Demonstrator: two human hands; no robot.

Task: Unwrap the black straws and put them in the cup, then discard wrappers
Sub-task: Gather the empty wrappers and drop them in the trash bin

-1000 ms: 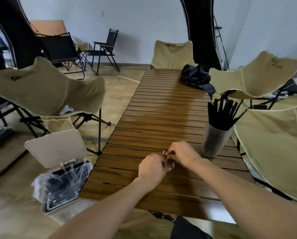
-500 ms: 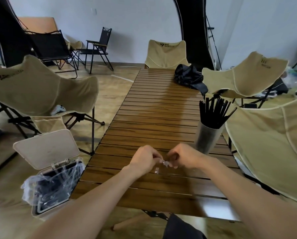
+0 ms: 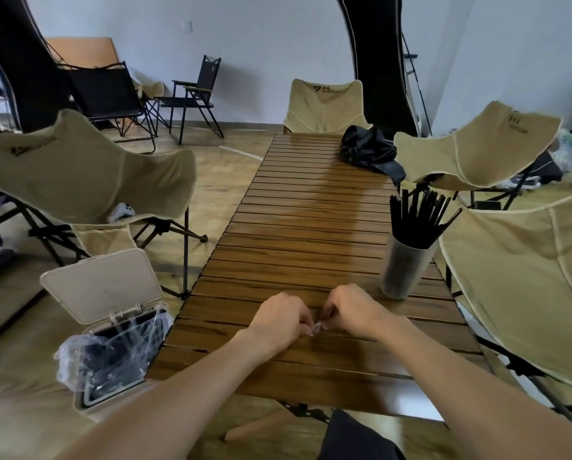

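With many black straws [image 3: 417, 214] standing in the translucent cup [image 3: 402, 267] at right, your left hand [image 3: 279, 322] and right hand [image 3: 352, 310] pinch a clear crumpled wrapper [image 3: 317, 327], not yet discarded.

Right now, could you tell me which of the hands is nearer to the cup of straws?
The right hand: the cup stands just beyond it to the right. The left hand sits farther left.

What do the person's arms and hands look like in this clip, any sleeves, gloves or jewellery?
Both forearms are bare from the lower frame edge to the wrists: no sleeves show. The left hand and right hand wear no gloves, and no watch, bracelet or ring is visible. Fingernails are too small to judge.
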